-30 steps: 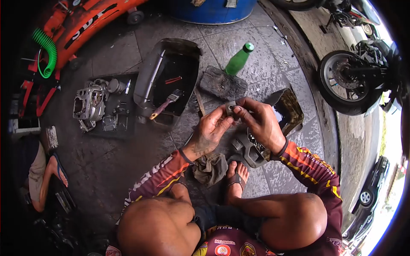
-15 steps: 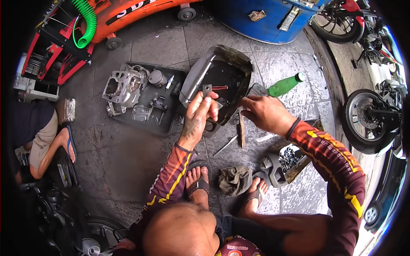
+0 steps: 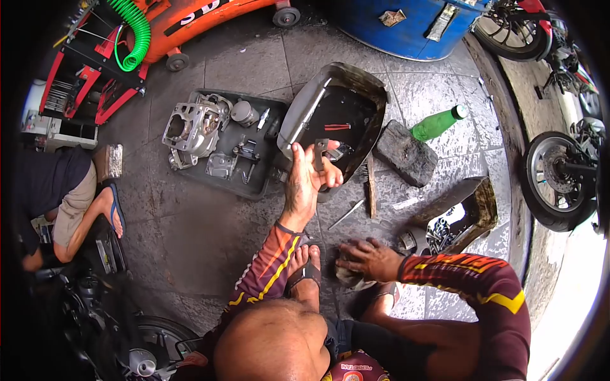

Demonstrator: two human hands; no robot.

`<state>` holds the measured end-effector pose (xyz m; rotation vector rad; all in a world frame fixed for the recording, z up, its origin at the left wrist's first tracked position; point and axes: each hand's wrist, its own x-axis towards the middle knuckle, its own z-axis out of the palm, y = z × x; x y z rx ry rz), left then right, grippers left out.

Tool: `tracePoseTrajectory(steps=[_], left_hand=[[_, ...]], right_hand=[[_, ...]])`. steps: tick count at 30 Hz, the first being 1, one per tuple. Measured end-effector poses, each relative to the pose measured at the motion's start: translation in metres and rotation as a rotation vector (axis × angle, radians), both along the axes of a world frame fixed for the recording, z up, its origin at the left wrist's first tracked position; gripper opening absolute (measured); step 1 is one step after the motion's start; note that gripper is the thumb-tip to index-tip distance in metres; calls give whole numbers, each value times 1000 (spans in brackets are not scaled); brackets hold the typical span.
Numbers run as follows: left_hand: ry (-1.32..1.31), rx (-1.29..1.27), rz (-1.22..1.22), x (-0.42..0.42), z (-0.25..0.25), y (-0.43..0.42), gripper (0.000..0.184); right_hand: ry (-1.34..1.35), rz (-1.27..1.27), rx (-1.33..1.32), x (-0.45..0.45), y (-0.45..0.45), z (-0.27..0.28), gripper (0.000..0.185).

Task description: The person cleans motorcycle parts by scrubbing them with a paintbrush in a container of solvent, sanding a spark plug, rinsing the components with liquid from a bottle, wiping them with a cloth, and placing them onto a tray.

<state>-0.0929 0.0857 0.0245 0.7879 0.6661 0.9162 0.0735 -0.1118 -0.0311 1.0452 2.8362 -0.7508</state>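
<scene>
My left hand (image 3: 303,193) pinches a small flat metal plate (image 3: 319,155) with a hole near its upper end, held upright over the near edge of a dark oil-stained tub (image 3: 298,114). My right hand (image 3: 372,260) is down on a grey-brown rag (image 3: 349,279) beside my feet, its fingers curled over the cloth and hiding much of it. Inside the tub lies a red-handled tool (image 3: 337,127) next to dark liquid. A wooden-handled brush (image 3: 372,197) and a thin pointed metal tool (image 3: 346,214) lie on the floor between my hands.
Left of the tub, a black tray (image 3: 254,187) carries an engine casing (image 3: 194,127), a piston (image 3: 244,113) and small parts. To the right are a dark stone block (image 3: 406,152), a green bottle (image 3: 438,124) and a cut container (image 3: 480,197) of bolts. Another person's leg (image 3: 86,219) is at left.
My right hand has moved from the tub's right side down and back onto the rag, uncovering the stone block. My left hand still holds the metal plate, now turned more upright.
</scene>
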Motion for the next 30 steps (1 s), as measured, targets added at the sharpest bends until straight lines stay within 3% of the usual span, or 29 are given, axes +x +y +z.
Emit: tracePoseTrajectory(steps=[1,3,4,6,8,10,12,14,16,17,18,19,20,22,24,26,27,28,30], left_hand=[[-30,-41,6,5,9,-3,73],[-156,-84,-24,3,12,-4,64],[-156,-79,-19,2,8,-1,64],[49,-25,73,0,-3,-4,52],[48,-30,82,-3,-5,-5,43],[224,115,34,-3,-4,-8,41],[220,245,-97,2,-10,-14,41],[187,356,-112,19,13,-38,43],[384,631,-168,24,34,-60,49],[369,744,-124,31,30,-69,44],[352,858,-78,37,27,-74,40],[371,821,-215,28,29,-72,34],[375,972,-198,25,34,-66,27],[285,773,-210,23,43,-75,25],[338,838,-126,25,45,-75,20],[477,865,-269,20,50,-73,20],[365,1043,-186,21,52,-70,17],[227,691,-228,17,53,-84,20],[73,412,-136,22,56,-82,23]], right_hand=[[4,-2,4,-3,1,-8,39],[-123,16,-282,-8,1,-22,38],[-125,21,-276,-8,12,-9,38],[17,-191,-552,-3,36,50,48],[225,-384,-554,10,55,94,46],[415,-521,-405,25,63,118,47],[487,-721,-268,32,72,142,47],[621,-787,99,33,89,148,51],[546,-854,299,17,106,159,57],[484,-763,330,20,113,148,58],[603,-752,168,22,116,141,44],[501,-684,189,24,118,146,39],[398,-615,209,27,119,153,35],[447,-631,145,25,124,163,35],[540,-681,154,25,129,154,38],[549,-869,7,32,136,164,42],[545,-933,103,47,141,153,41],[550,-1100,201,60,145,146,39],[613,-1291,153,84,142,153,35]])
